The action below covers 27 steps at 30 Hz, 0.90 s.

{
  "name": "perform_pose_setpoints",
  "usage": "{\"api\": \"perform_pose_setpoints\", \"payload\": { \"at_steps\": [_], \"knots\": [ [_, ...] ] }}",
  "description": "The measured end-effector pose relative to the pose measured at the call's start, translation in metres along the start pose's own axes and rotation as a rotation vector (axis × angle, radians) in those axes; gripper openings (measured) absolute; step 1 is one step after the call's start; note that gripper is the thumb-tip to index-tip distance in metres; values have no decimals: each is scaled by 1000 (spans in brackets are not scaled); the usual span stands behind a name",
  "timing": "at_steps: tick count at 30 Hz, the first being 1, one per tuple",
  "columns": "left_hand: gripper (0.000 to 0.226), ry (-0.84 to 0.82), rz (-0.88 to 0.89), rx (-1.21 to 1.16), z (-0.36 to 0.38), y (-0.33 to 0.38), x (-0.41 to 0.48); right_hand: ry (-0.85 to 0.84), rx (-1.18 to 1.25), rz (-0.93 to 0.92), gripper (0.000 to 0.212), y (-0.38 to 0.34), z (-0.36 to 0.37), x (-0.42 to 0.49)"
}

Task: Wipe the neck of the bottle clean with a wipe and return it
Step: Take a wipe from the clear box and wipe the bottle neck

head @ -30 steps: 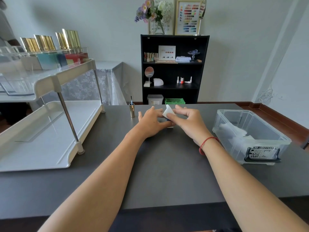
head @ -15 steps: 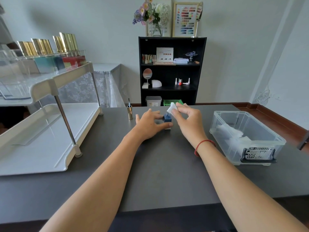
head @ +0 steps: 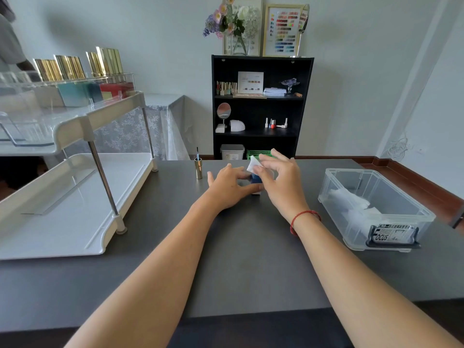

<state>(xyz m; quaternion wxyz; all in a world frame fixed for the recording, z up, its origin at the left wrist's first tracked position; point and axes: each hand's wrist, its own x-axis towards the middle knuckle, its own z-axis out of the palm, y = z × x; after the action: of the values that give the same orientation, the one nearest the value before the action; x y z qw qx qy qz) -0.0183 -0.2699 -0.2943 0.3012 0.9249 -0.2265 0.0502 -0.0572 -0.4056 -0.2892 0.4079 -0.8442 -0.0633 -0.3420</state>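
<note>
A small blue bottle (head: 256,179) stands on the dark table (head: 238,259), mostly hidden between my hands. My left hand (head: 227,188) grips its base from the left, thumb stretched along its front. My right hand (head: 281,182) pinches a white wipe (head: 253,164) just above the bottle's top; the neck itself is hidden by the wipe and fingers. The bottle's gold cap with its brush (head: 198,168) stands upright on the table, to the left of my left hand.
A white two-tier rack (head: 75,197) fills the table's left side, with gold-capped bottles on its top shelf. A clear plastic bin (head: 371,209) holding white wipes sits at the right. A black bookshelf (head: 261,106) stands against the wall beyond the table.
My right hand lifted the wipe off the bottle, showing its blue top, then brought it back down over the neck. My left hand stayed on the bottle's base.
</note>
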Motion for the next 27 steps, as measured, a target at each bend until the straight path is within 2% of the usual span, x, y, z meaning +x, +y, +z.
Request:
{"api": "perform_pose_setpoints", "payload": {
  "at_steps": [3,6,11,14,19,24,27],
  "knots": [
    [53,-5,-31,14,-2,2,-1,77,184,135,29,1,-6,3],
    [56,-7,-39,30,-3,4,1,64,202,225,31,14,-14,10],
    [57,25,-12,65,1,0,10,81,24,333,30,40,-13,25],
    [53,60,19,57,4,-3,15,85,-214,357,23,50,-13,38],
    [49,96,56,57,8,-3,18,-119,-527,453,22,59,-3,47],
    [51,95,38,44,8,-1,17,-109,-467,411,25,57,-2,45],
    [58,118,15,23,7,0,13,-60,-387,379,38,50,-6,40]
  ]
}}
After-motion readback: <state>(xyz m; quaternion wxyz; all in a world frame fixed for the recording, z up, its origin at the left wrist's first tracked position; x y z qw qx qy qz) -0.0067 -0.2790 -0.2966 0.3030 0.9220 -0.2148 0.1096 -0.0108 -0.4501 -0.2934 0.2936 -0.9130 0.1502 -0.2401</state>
